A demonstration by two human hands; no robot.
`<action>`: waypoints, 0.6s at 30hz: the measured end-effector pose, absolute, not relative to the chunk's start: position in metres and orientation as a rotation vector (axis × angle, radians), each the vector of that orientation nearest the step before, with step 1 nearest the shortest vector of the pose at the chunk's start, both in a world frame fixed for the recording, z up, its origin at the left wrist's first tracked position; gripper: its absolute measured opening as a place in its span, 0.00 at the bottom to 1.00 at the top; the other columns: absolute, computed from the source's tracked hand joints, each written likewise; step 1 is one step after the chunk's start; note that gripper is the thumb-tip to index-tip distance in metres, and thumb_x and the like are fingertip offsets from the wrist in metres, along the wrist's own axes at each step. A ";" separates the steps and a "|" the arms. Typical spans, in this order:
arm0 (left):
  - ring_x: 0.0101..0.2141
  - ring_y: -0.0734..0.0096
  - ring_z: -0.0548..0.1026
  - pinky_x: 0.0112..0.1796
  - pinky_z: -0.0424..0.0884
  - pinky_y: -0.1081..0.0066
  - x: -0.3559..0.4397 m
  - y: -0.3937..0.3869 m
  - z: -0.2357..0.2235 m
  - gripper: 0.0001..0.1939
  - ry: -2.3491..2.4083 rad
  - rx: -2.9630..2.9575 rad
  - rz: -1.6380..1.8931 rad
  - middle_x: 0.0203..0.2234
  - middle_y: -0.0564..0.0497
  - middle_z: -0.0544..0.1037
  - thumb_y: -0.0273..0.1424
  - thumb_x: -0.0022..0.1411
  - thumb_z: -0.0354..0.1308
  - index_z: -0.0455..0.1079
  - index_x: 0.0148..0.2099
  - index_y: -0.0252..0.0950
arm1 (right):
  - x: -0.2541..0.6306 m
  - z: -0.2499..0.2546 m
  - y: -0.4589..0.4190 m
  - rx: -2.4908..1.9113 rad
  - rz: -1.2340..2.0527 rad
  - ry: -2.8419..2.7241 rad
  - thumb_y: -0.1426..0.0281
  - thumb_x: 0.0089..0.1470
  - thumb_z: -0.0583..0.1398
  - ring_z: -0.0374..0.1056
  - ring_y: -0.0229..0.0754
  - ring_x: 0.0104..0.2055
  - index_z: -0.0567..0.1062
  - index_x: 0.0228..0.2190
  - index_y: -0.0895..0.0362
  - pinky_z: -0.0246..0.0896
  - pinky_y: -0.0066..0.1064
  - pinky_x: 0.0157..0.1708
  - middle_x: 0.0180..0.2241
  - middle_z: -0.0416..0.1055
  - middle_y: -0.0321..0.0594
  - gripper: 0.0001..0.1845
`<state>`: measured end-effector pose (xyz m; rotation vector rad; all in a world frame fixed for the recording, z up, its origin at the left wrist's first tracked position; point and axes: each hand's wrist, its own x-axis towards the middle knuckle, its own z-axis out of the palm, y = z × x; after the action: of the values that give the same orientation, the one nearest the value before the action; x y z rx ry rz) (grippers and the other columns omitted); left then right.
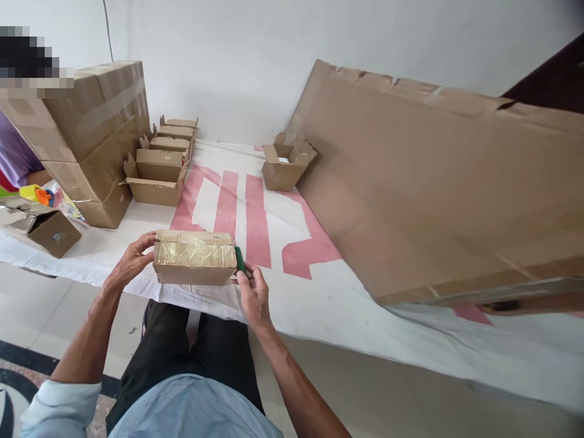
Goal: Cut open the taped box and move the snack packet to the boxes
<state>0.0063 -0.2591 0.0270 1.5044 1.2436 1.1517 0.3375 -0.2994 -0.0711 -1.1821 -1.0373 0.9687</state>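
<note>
A narrow cardboard box [195,258] with shiny clear tape along its top lies near the table's front edge. My left hand [137,258] grips its left end, fingers curled at the corner. At the other end, my right hand [253,292] is closed, thumb and fingers pinching a small green ridged object [239,260] against the box's end. The object's exact kind is not clear, and part of it is hidden by my fingers.
Open cardboard boxes [157,191] stand in a row behind, beside stacked taped cartons [103,140]. A small open box [283,173] leans by a large cardboard sheet [433,182] on the right. A torn box [57,234] and a person's purple sleeve [17,146] are at left.
</note>
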 end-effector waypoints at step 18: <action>0.72 0.43 0.72 0.66 0.76 0.59 0.029 -0.250 0.015 0.25 1.307 1.478 1.300 0.72 0.41 0.76 0.52 0.61 0.77 0.83 0.50 0.39 | 0.349 -0.056 -0.286 -1.019 1.210 -0.807 0.37 0.61 0.67 0.74 0.42 0.30 0.79 0.37 0.52 0.71 0.37 0.34 0.36 0.82 0.41 0.30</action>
<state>0.0290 -0.2497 0.0152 1.4781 1.3074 1.3004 0.3488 -0.2859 -0.0556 -1.0190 -0.8074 1.2097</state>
